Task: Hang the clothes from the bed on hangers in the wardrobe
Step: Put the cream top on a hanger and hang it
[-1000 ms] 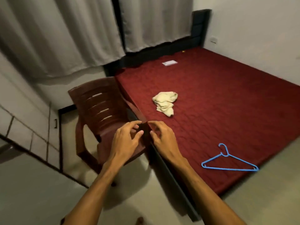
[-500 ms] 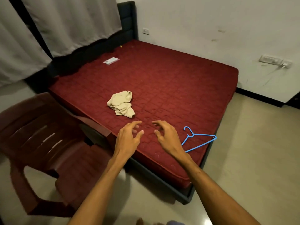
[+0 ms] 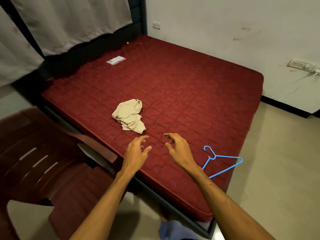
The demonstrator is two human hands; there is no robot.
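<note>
Both bare hands hover over the near edge of the dark red quilted mattress (image 3: 190, 87), the left hand (image 3: 136, 153) and right hand (image 3: 180, 151) each with fingers spread and loosely curled, gripping nothing, beside a dark red plastic chair (image 3: 43, 161). Just right of the right hand lies 1 thin blue plastic hanger (image 3: 213, 156), near the mattress corner. Just beyond the left hand's fingertips sits 1 crumpled cream cloth garment (image 3: 129, 116), untouched, and farther back a small clear plastic packet (image 3: 116, 60).
</note>
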